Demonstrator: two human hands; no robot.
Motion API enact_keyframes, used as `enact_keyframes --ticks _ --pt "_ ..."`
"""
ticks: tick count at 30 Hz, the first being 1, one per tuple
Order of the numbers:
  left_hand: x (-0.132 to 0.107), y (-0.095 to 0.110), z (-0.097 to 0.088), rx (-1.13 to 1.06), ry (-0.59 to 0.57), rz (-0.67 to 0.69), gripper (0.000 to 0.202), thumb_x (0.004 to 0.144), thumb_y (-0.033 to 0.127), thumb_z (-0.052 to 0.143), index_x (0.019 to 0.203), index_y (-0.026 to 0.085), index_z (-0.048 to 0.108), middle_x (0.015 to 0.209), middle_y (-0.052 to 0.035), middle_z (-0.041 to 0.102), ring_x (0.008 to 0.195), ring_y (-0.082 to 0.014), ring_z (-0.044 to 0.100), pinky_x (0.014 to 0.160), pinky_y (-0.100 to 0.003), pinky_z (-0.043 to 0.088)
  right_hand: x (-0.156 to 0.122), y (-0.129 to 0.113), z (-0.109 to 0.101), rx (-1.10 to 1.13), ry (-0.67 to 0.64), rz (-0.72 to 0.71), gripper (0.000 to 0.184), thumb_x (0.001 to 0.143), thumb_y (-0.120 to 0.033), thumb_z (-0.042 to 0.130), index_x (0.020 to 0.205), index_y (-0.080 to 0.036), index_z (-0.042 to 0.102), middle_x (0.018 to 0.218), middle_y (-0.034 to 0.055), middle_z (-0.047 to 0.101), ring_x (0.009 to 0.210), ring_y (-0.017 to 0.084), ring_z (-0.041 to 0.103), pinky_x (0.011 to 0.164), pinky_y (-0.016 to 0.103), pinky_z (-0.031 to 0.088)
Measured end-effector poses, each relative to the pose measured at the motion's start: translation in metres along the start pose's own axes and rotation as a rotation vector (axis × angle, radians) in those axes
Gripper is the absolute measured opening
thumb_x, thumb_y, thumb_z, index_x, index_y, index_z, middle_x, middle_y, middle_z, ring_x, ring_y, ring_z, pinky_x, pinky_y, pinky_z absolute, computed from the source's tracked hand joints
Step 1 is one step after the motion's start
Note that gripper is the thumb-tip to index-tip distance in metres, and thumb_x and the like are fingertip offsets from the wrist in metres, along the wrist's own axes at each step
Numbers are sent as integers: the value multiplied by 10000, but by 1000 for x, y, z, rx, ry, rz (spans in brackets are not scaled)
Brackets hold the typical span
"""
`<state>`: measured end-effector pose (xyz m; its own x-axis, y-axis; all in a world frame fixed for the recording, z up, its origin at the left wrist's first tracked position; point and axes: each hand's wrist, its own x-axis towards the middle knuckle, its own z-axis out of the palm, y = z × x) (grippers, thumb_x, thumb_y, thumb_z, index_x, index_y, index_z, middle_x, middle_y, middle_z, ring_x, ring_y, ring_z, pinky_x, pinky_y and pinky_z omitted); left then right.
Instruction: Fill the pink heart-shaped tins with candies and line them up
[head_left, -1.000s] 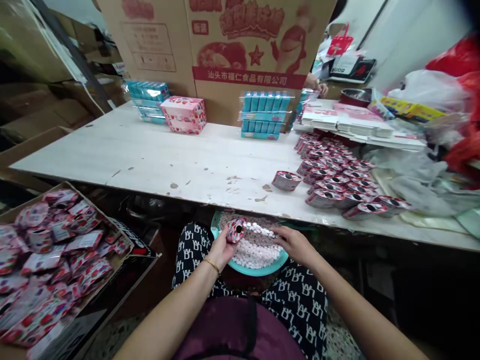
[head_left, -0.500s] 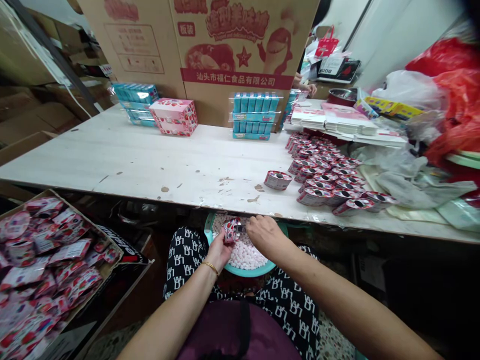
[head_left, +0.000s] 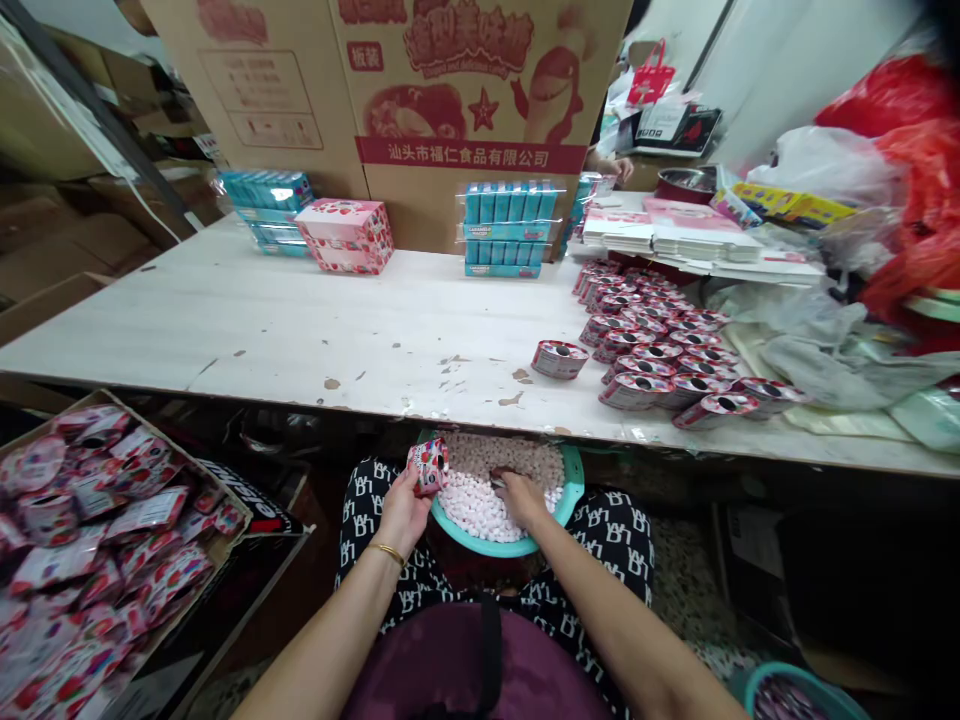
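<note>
The left hand (head_left: 405, 512) is clamped round a small strawberry pack (head_left: 428, 466) at the left edge of the basin (head_left: 576, 482). The right hand (head_left: 523, 500) is down among white sweets (head_left: 480, 512); I cannot tell whether its grip is closed. By the layout, the upright packs (head_left: 637, 390) on the tabletop (head_left: 360, 330) look done (a lone pack (head_left: 560, 360) stands apart), while the heaped packs (head_left: 97, 560) at left seem left to do. Plastic bags (head_left: 832, 360) crowd the rows' right side; a tall box (head_left: 427, 215) blocks the back.
</note>
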<state>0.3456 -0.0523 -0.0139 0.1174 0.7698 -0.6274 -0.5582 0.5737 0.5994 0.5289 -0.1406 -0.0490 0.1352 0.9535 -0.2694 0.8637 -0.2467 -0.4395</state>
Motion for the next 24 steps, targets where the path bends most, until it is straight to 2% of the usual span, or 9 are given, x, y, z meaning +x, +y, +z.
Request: enact_keyframes --ticks 2,4,9,12,15,19,24 --pt "1 1 -3 -13 19 -22 113 802 132 466 830 128 575 737 -61 637 609 -118 601 591 -247 513 2 2 -1 55 33 28 326 804 -240 429 1116 -176 499 1050 77 607 959 188 554 781 295 407" --pt "2 0 -3 -20 24 -39 110 804 135 462 819 129 571 735 -62 634 608 -120 599 594 -252 511 0 9 -13 95 54 26 320 795 -239 447 1105 -188 507 1056 52 607 959 161 552 789 264 410" --pt "0 -8 10 -50 -19 -104 109 810 161 461 827 136 566 746 -60 626 594 -123 586 583 -272 507 -13 9 -66 155 110 -108 331 785 -252 470 1111 -212 516 1082 35 584 991 141 522 833 241 387" --pt "-3 -15 22 -68 -6 -175 88 803 163 477 815 141 562 717 -48 612 558 -110 567 550 -254 496 -21 -8 -101 4 74 -176 322 790 -270 465 1104 -246 534 1041 37 588 957 163 534 802 261 389" --pt "-7 -22 29 -96 9 -219 71 796 151 488 790 139 557 700 -44 600 557 -109 563 545 -248 493 -25 -29 -127 -233 38 -199 310 805 -253 437 1100 -258 535 973 48 595 887 171 555 728 264 393" --pt "-10 -26 31 -120 17 -243 72 797 147 483 771 137 550 709 -48 604 574 -117 572 546 -252 496 -25 -52 -142 -482 9 -251 266 803 -181 405 1016 -217 561 851 67 597 801 183 560 656 278 381" --pt "-8 -27 30 -139 -16 -254 94 809 160 466 785 129 551 718 -55 615 589 -122 583 568 -262 508 -24 -75 -142 -595 53 -296 230 776 -108 382 878 -183 573 820 83 579 767 199 540 627 299 367"
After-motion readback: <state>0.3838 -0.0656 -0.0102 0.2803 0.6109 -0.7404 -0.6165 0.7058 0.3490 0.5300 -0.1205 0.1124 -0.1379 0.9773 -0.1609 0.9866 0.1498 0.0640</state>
